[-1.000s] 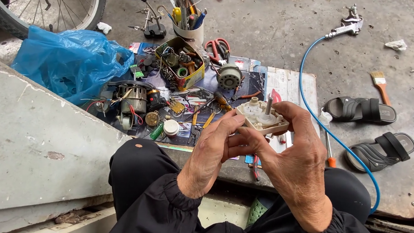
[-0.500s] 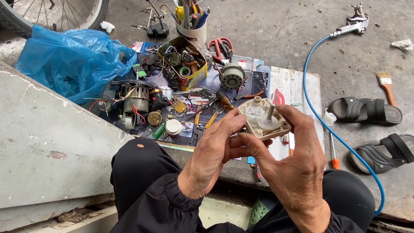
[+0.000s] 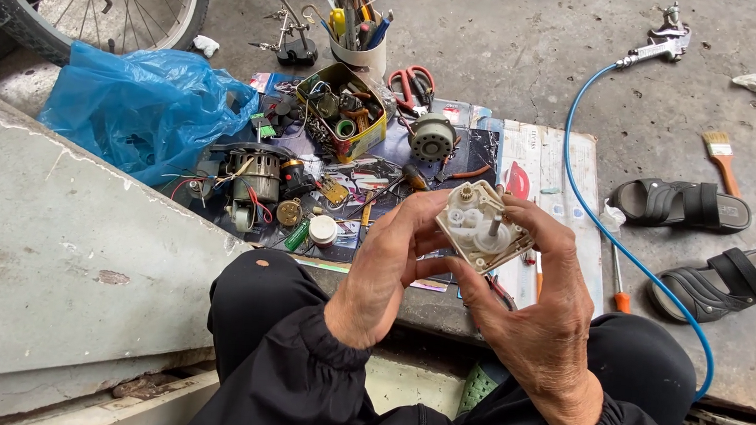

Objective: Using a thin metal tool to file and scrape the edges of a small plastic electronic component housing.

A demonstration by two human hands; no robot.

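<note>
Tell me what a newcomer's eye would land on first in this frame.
Centre frame, both hands, left hand and right hand, hold a cream gear mechanism with white cogs showing. Behind it lies a mat crowded with parts, a motor and a cup of tools. A blue bag sits left, a blue hose and black sandals right.

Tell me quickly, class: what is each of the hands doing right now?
Left hand: closed on the left side of the small cream gear mechanism.
Right hand: closed on the same mechanism from the right and beneath.
</note>
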